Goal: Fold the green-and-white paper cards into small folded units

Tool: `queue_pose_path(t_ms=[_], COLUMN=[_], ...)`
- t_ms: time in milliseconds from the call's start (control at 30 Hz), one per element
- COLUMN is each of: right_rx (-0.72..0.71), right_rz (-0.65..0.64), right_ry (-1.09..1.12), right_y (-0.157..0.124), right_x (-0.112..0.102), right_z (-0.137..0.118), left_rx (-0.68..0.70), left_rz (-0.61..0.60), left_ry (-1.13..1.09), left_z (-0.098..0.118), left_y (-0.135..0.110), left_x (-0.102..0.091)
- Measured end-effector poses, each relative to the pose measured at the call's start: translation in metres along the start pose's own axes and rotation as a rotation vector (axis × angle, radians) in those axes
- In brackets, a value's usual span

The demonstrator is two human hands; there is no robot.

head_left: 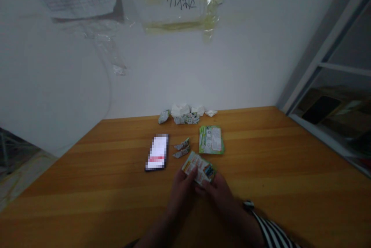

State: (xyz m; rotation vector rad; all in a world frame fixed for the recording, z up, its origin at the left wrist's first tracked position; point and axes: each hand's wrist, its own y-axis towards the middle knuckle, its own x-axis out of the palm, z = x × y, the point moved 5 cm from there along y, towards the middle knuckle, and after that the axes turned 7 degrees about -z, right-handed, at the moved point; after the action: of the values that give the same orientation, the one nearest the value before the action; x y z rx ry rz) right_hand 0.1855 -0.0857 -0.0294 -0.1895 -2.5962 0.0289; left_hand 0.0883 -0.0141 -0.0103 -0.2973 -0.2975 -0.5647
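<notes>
Between my two hands is a flat green-and-white printed packet (199, 167), tilted above the table's near half. My left hand (182, 186) grips its left edge, thumb on top. On the right edge, my right hand (217, 192) holds it the same way, its thumb over the front. Whether it is a single packet or several together, I cannot tell. Just beyond lies a stack of similar green-and-white packets (211, 140). Two small folded printed strips (181, 149) rest to the left of that stack. A phone (157, 152) with a lit, blurred screen lies further left.
Crumpled white tissues and printed wrappers (185, 113) lie along the back of the wooden table (261, 143), against the white wall (203, 74). A taped handwritten sign (181, 0) hangs above. At right stands a metal-framed shelf (319, 85) with a dark flat object (321, 109).
</notes>
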Motion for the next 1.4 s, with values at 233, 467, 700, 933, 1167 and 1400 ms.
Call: queue_pose_path(t_ms=[233, 467, 700, 933, 1167, 1400], right_rx=[-0.174, -0.472, -0.366, -0.328, -0.297, -0.281], right_rz=[-0.290, -0.343, 0.046, 0.138, 0.206, 0.229], right_ry=[-0.500, -1.026, -0.675, -0.429, -0.469, -0.493], right_y=[-0.006, -0.007, -0.006, -0.007, -0.009, -0.014], right_x=[0.003, -0.006, -0.020, -0.027, -0.022, -0.015], right_z=[-0.042, -0.057, -0.054, -0.054, -0.049, -0.045], left_rx=[-0.114, -0.227, 0.027, 0.146, 0.208, 0.131], left_rz=[-0.185, -0.326, -0.404, -0.348, -0.104, 0.044], left_ry=[-0.007, 0.066, 0.128, 0.387, 0.497, 0.335], left_z=[0.025, 0.026, 0.037, 0.032, 0.038, 0.029], left_y=[-0.003, -0.011, -0.013, -0.015, -0.021, -0.020], left_x=[-0.012, -0.006, 0.007, -0.002, 0.003, 0.003])
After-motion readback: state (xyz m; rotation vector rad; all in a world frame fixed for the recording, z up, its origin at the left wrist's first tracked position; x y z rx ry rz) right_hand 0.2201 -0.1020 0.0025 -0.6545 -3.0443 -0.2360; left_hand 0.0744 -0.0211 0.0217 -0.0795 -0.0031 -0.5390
